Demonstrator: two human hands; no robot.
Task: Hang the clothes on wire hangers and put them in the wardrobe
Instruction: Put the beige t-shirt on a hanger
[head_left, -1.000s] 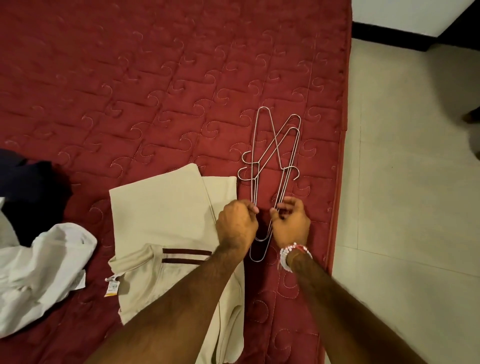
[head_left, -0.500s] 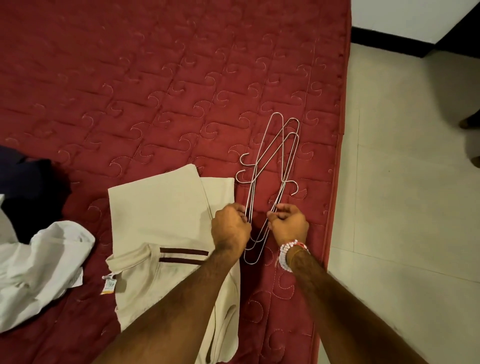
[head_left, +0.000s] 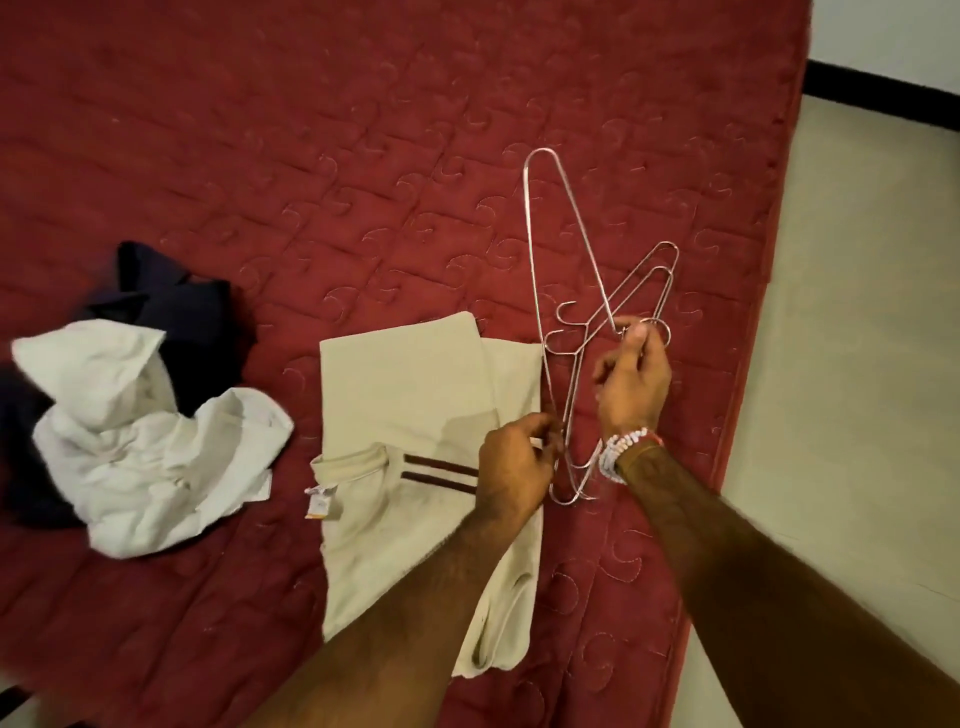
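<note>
Thin looped wire hangers (head_left: 609, 304) — quilted red mattress (head_left: 311, 156)

Bare red mattress (head_left: 363, 156) lies open beyond the hangers (head_left: 605, 306). The beige shirt (head_left: 415, 405) and crumpled white cloth (head_left: 145, 457) crowd the left.

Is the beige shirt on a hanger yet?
No, the shirt lies flat on the bed, and the left hand and right hand hold bare hangers.
</note>
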